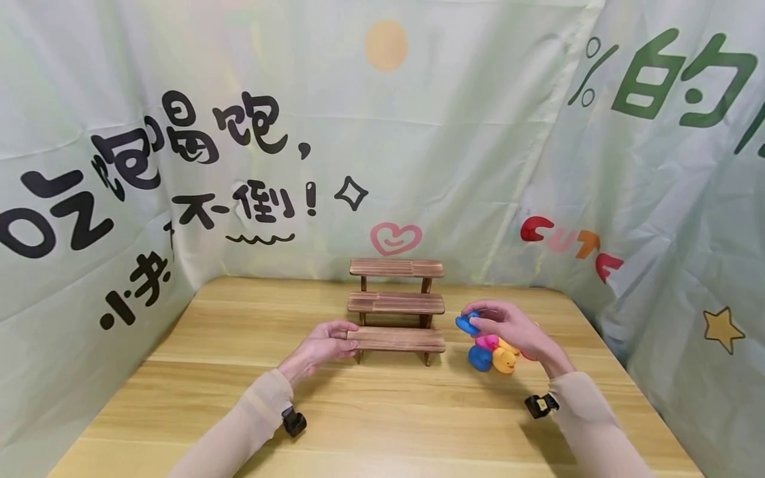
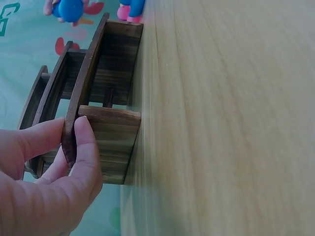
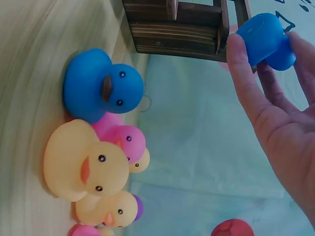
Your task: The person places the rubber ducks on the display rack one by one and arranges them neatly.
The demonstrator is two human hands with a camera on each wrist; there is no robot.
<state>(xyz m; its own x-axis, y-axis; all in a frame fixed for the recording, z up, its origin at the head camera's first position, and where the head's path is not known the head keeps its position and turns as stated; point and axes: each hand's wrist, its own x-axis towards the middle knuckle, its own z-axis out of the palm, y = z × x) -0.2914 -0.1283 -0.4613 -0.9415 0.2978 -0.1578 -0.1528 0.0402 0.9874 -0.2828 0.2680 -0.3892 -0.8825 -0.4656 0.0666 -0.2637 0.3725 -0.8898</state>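
A three-tiered wooden stand (image 1: 396, 339) rises in steps at the back middle of the table. My left hand (image 1: 325, 345) grips the left end of its lowest shelf; in the left wrist view the thumb and fingers (image 2: 85, 142) pinch the board's edge. In my right hand (image 1: 505, 324) a blue rubber duck (image 3: 259, 40) is held between thumb and fingers, raised off the table just right of the stand. Below that hand sits a cluster of rubber ducks: another blue duck (image 3: 88, 86), a pink duck (image 3: 129, 140) and a yellow duck (image 3: 74, 160), with others partly hidden behind.
The wooden table (image 1: 382, 418) extends in front of the stand and to both sides. A printed cloth (image 1: 466, 166) hangs behind the table and along its left and right sides. Each wrist carries a small black camera (image 1: 293, 421).
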